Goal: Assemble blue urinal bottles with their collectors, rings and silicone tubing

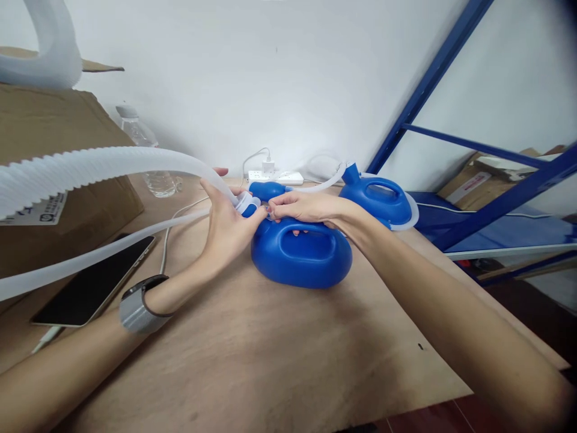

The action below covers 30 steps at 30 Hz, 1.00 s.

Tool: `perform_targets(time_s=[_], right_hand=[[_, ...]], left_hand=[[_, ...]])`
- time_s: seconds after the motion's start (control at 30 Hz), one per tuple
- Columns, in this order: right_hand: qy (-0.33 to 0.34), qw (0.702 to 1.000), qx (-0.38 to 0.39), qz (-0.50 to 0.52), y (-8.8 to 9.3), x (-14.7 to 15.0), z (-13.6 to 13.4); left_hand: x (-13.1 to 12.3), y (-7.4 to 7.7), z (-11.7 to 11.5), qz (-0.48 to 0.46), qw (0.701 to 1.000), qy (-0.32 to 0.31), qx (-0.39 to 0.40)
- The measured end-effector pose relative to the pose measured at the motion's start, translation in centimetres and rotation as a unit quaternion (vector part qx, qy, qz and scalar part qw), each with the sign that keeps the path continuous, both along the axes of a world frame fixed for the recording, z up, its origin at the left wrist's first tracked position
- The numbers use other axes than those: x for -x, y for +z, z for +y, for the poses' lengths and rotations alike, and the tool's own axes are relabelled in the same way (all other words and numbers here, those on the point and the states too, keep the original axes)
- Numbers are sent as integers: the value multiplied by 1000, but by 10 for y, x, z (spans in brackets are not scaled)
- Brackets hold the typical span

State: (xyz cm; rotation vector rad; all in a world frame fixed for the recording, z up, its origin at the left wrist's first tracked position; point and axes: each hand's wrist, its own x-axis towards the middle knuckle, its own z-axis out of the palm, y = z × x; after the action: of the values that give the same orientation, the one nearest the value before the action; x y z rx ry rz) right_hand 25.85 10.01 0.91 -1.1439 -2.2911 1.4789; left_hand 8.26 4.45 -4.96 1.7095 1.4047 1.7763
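Note:
A blue plastic bottle [302, 264] with a moulded handle lies on the wooden table, its neck pointing up and left. My left hand [229, 219] is closed round the white and blue cap piece [247, 204] at the neck, where a ribbed translucent hose [112, 159] arches off to the left. My right hand [302, 207] is above the bottle's handle, its fingers pinched at the neck beside my left thumb; what they pinch is too small to make out. Behind the hands lies a blue rounded piece [268, 190] joined to a white tube.
A second blue bottle [381, 201] with a tube stands back right, near a blue metal rack [424, 90]. At the left are a cardboard box [54, 132], a clear plastic bottle [157, 180] and a phone [97, 279]. A power strip [288, 177] lies by the wall.

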Motion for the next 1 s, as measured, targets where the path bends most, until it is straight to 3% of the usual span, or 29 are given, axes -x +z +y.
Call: perform_targets(time_s=[0.53,0.83,1.0], right_hand=[[37,997,-47,-45,1,1,4],[-73,993,-77,-47,-12,-3,3],[-78,988,-129,-46,-14,-3,-2]], left_hand=[[3,-2,1,15,1000,-19,4],[1,-6,5,2,1000,-4,31],[2,-8,5,10,1000,6,18]])
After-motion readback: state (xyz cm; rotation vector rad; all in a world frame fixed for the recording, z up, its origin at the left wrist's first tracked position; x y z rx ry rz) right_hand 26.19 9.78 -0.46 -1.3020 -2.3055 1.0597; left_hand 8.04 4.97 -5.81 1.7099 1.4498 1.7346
